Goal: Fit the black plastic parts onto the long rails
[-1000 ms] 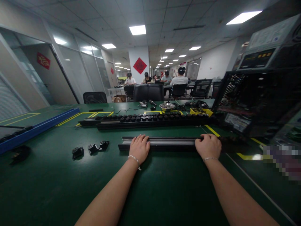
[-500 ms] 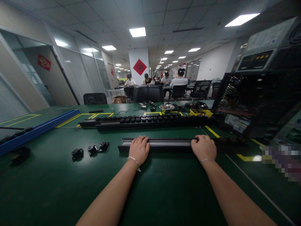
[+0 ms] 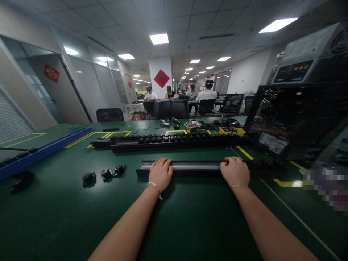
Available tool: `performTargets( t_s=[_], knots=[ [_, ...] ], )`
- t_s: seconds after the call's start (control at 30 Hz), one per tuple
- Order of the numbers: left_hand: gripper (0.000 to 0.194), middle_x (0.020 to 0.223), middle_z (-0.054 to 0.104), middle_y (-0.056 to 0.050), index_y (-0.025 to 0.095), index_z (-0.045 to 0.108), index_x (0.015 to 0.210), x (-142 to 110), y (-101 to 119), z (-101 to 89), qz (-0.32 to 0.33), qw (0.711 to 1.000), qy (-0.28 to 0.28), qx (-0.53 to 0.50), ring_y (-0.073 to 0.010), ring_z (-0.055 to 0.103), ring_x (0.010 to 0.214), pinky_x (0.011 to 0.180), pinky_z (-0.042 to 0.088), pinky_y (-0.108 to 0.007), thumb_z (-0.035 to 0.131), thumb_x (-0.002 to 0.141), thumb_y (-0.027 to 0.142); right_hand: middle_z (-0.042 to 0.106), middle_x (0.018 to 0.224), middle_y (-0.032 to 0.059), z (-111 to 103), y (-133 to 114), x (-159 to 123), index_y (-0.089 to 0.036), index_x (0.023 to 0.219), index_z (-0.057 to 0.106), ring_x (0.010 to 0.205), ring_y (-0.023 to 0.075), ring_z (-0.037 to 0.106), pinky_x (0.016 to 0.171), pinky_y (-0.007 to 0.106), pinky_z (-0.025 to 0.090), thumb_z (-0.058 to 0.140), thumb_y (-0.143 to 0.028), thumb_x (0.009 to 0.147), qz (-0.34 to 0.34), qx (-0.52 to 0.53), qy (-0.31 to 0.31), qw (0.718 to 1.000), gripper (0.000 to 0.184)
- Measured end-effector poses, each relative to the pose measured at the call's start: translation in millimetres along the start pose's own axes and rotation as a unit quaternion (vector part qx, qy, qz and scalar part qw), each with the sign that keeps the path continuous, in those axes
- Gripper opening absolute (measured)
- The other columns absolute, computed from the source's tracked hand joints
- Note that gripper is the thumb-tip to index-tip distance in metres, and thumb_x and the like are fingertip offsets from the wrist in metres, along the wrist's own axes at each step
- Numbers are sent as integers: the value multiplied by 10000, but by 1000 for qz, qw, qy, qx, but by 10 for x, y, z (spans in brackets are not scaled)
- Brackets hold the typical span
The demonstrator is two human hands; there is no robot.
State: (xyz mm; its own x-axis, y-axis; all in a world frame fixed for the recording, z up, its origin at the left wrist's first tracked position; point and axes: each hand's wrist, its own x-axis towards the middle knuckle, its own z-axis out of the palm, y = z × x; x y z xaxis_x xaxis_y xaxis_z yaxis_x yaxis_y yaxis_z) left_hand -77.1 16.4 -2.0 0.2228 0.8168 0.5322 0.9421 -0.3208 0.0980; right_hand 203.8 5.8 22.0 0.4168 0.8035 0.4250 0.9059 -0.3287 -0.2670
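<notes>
A long black channel rail (image 3: 197, 169) lies crosswise on the green table before me. My left hand (image 3: 161, 175) is closed over it near its left end, fingers over the far edge. My right hand (image 3: 236, 172) grips the same rail farther right, and beyond that hand the rail carries dark parts in shadow. Between my hands the channel holds nothing that I can see. To the left lie loose small black modules: one apart (image 3: 89, 178) and two close together (image 3: 111, 173). Behind, another black rail (image 3: 136, 148) is lined with several similar modules.
A blue rail (image 3: 54, 145) stretches along the left. Toward the back stand a metal bowl (image 3: 193, 125) and a yellow tray (image 3: 232, 131) with cables. An opened computer case (image 3: 272, 119) stands at right. People sit at tables beyond.
</notes>
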Motion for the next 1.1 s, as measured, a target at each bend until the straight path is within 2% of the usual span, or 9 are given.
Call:
performTargets(
  t_s=[0.9, 1.1],
  knots=[
    [354, 1231, 595, -59, 216, 577, 1178, -2, 2, -7, -1, 1000, 8, -3, -228, 490, 1185, 1020, 347, -420, 388, 900, 326, 642, 1077, 104, 21, -185, -121, -122, 1043, 629, 926, 223, 580, 840, 325, 411, 401, -222, 817, -90, 23, 31, 995, 336],
    [360, 1236, 592, -55, 218, 571, 1184, 6, 9, -14, -2, 1000, 3, -3, -228, 488, 1187, 1026, 340, -423, 377, 904, 334, 636, 1102, 97, -14, -230, -156, -119, 1088, 613, 941, 221, 575, 818, 322, 424, 393, -230, 830, -99, 29, 8, 995, 357]
  ],
)
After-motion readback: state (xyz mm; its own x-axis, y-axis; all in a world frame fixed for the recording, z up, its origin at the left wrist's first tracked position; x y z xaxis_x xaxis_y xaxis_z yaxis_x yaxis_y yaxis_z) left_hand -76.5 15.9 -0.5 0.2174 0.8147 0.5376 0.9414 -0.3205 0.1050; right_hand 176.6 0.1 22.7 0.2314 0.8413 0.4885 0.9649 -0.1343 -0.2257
